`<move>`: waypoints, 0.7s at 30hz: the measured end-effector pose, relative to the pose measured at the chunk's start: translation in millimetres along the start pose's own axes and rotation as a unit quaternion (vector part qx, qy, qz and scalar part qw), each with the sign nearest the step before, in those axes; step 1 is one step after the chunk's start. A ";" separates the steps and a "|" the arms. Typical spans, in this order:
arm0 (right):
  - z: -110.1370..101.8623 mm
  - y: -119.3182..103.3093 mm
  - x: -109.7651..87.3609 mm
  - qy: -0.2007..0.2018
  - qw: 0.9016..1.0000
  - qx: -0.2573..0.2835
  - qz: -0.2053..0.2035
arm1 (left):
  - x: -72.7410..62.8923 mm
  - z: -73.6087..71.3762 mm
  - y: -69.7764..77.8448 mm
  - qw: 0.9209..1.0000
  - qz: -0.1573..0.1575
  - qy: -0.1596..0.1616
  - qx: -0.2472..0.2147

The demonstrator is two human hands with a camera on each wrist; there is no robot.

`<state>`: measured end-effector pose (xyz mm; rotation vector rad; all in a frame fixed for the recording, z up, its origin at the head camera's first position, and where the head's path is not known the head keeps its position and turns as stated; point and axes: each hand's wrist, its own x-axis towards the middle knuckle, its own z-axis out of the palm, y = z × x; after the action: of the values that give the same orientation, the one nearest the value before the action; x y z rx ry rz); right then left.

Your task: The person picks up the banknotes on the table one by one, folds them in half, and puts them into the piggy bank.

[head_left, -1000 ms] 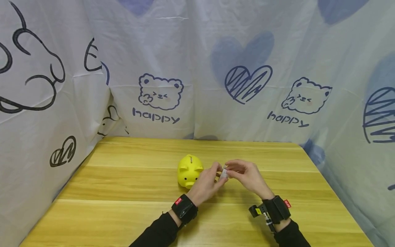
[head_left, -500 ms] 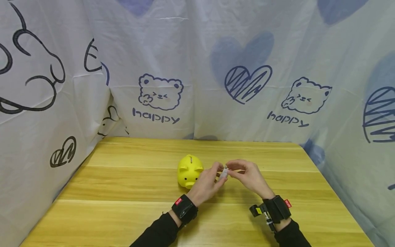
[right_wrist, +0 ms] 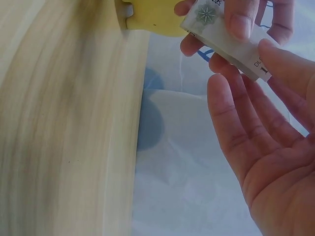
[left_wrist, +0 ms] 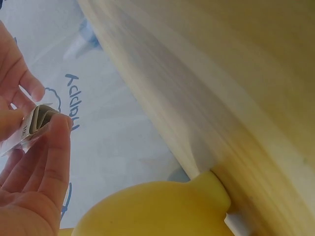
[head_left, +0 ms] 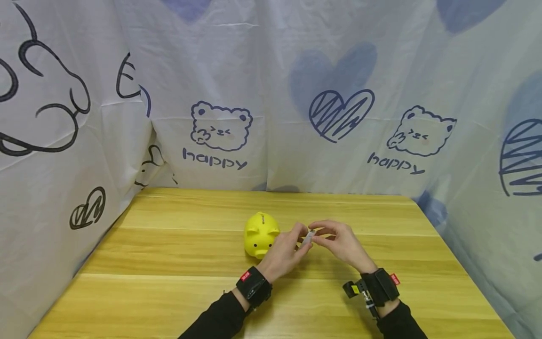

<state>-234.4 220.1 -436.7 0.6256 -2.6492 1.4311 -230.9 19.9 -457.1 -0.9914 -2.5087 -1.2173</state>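
A small folded banknote (head_left: 308, 237) is held up between both hands, to the right of a yellow piggy bank (head_left: 261, 230). My left hand (head_left: 282, 254) pinches it from the left, and that forearm passes in front of the piggy bank's lower right side. With thumb and fingers, my right hand (head_left: 343, 242) pinches the opposite end. Printed characters and a green flower pattern show on the banknote (right_wrist: 229, 39) in the right wrist view. Seen from the left wrist, the banknote's layered folds (left_wrist: 44, 118) face the camera.
The hands work over a wooden table (head_left: 169, 273). A white cloth (head_left: 279, 141) printed with hearts and bears hangs behind it and along both sides. Black straps with small devices sit on both wrists, and a small camera (head_left: 350, 289) sticks out from the right one.
The banknote has turned slightly between the fingers, and the right fingers have shifted a little at its end. Both arms and the piggy bank stay in place.
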 end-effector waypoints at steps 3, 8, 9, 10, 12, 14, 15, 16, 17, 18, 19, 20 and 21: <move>1.0 -0.5 -0.4 -0.002 1.000 -0.001 0.007 | -0.2 0.3 0.5 1.000 -0.001 0.001 0.003; 1.8 -1.7 -0.9 0.006 1.000 -0.006 0.010 | -0.5 0.8 0.9 1.000 -0.003 0.003 0.001; 1.6 -1.2 -0.8 0.006 1.000 -0.007 0.009 | -0.5 0.9 0.7 1.000 -0.004 0.003 0.000; 1.2 -0.9 -0.7 0.006 1.000 -0.008 0.007 | -0.5 0.9 0.7 1.000 -0.005 0.003 -0.002; 0.7 -0.3 -0.5 0.006 1.000 -0.011 0.004 | -0.4 1.1 0.6 1.000 -0.008 0.003 -0.006; 0.1 -0.2 -0.6 0.005 1.000 -0.012 0.003 | -0.4 1.4 0.6 1.000 -0.010 0.002 -0.010; -0.3 -0.5 -0.6 0.005 1.000 -0.011 0.004 | -0.3 1.3 1.0 1.000 -0.011 0.002 -0.011; -0.4 -1.1 -0.8 0.005 1.000 -0.012 0.004 | -0.2 1.2 1.2 1.000 -0.012 0.002 -0.014; -0.3 -1.6 -0.9 0.005 1.000 -0.013 0.004 | -0.2 1.3 1.4 1.000 -0.012 0.002 -0.014; -0.4 -2.1 -1.1 0.005 1.000 -0.013 0.004 | -0.4 1.2 1.7 1.000 -0.013 0.002 -0.014; -0.5 -2.6 -1.3 0.005 1.000 -0.013 0.003 | -0.3 1.3 1.7 1.000 -0.013 0.002 -0.014; -0.5 -2.9 -1.4 0.005 1.000 -0.013 0.001 | -0.3 1.3 1.7 1.000 -0.014 0.002 -0.014; -0.3 -2.9 -1.3 0.005 1.000 -0.012 0.000 | -0.2 1.3 1.8 1.000 -0.014 0.002 -0.013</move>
<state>-232.1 219.4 -434.5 0.6144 -2.6547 1.3955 -229.5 21.6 -457.0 -0.9607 -2.5185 -1.2621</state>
